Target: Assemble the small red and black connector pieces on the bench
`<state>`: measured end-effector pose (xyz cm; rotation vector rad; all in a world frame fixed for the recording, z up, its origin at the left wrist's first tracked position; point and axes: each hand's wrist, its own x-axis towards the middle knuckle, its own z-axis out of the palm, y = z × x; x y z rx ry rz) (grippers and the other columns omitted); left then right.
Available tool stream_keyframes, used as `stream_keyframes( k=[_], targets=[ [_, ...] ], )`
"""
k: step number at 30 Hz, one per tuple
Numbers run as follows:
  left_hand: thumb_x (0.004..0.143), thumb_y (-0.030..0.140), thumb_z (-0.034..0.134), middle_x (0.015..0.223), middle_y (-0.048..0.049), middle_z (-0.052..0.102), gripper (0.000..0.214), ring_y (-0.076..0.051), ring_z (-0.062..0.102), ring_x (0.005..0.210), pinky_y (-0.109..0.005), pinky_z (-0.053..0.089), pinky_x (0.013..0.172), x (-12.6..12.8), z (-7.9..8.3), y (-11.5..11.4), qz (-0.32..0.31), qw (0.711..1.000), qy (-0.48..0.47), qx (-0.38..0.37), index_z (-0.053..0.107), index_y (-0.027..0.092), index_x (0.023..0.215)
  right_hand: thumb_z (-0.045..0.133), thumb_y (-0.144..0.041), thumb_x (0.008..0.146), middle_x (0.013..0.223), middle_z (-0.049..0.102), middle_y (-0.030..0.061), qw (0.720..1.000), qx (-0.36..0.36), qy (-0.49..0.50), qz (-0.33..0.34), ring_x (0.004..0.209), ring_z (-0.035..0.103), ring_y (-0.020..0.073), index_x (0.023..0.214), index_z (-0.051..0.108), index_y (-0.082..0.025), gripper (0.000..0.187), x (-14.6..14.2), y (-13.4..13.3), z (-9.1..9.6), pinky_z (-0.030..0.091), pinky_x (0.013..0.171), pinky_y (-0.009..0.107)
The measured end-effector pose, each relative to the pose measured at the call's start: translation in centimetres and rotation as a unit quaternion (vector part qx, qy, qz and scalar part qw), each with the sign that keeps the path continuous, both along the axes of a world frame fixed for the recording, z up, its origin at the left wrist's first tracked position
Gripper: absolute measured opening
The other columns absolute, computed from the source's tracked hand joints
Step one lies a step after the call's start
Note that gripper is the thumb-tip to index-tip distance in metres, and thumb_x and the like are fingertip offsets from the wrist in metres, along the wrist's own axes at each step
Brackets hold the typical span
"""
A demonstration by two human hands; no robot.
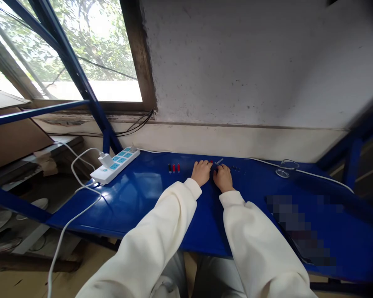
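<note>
My left hand (202,172) is closed, fingers bent down at the far part of the blue table (136,207). At its fingertips shows a small red piece (211,162), mostly hidden by the hand. Close beside it my right hand (223,178) is closed around a thin, pale, translucent stick (220,161), which slants up past the fingers; its lower end is hidden. Left of my hands stand one small black cylinder (170,168) and two red cylinders (176,167) in a row. Several tiny dark parts (235,168) lie just right of my right hand.
A white power strip (116,165) with a plug and cable lies at the table's left. Clear round dishes or lids (282,173) sit at the back right. A dark flat object (294,231), partly blurred out, lies at the right. Blue frame posts (107,138) and a wall border the table.
</note>
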<state>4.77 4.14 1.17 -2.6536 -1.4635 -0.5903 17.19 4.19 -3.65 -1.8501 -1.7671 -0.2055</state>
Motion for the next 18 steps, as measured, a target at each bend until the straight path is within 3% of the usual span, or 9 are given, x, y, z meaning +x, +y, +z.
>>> stream_keyframes(
  k=[5,11,15,18],
  targets=[
    [0.082,0.017,0.04,0.093,-0.0084,0.058,0.018,-0.021,0.05,0.091,-0.036,0.034,0.079,0.3,0.4,0.1,0.019,1.0,-0.021,0.007,0.054,0.016,0.093,0.041,-0.018,0.078,0.099,0.056,0.0164,0.999,-0.047,-0.008,0.004,0.094,0.048,0.0237,0.095,0.059,-0.007,0.027,0.0,-0.4,0.8,0.035,0.082,0.033],
    [0.08,0.017,0.044,0.087,-0.0079,0.06,0.011,-0.02,0.053,0.086,-0.034,0.037,0.076,-0.4,0.7,-0.2,0.033,0.997,-0.074,-0.007,0.053,0.016,0.086,0.041,-0.018,0.079,0.096,0.058,0.015,0.998,-0.065,-0.017,0.001,0.091,0.05,0.024,0.094,0.06,-0.009,0.026,-0.4,-1.2,1.7,0.037,0.076,0.032],
    [0.077,0.017,0.049,0.082,-0.005,0.061,0.008,-0.017,0.055,0.08,-0.031,0.04,0.073,-1.6,1.1,-0.9,0.021,0.986,-0.167,-0.023,0.054,0.017,0.083,0.043,-0.02,0.078,0.096,0.057,0.0149,0.996,-0.083,-0.017,-0.011,0.091,0.05,0.0245,0.092,0.06,-0.013,0.023,-0.6,-1.9,2.1,0.037,0.071,0.033],
    [0.074,0.019,0.052,0.077,-0.0031,0.061,0.006,-0.014,0.055,0.071,-0.027,0.043,0.068,-2.5,0.8,-1.8,0.011,0.96,-0.275,-0.048,0.055,0.018,0.08,0.044,-0.019,0.078,0.094,0.057,0.0148,0.995,-0.097,-0.018,-0.012,0.09,0.05,0.0247,0.09,0.06,-0.014,0.021,-0.8,-2.5,2.4,0.037,0.069,0.033]
  ],
)
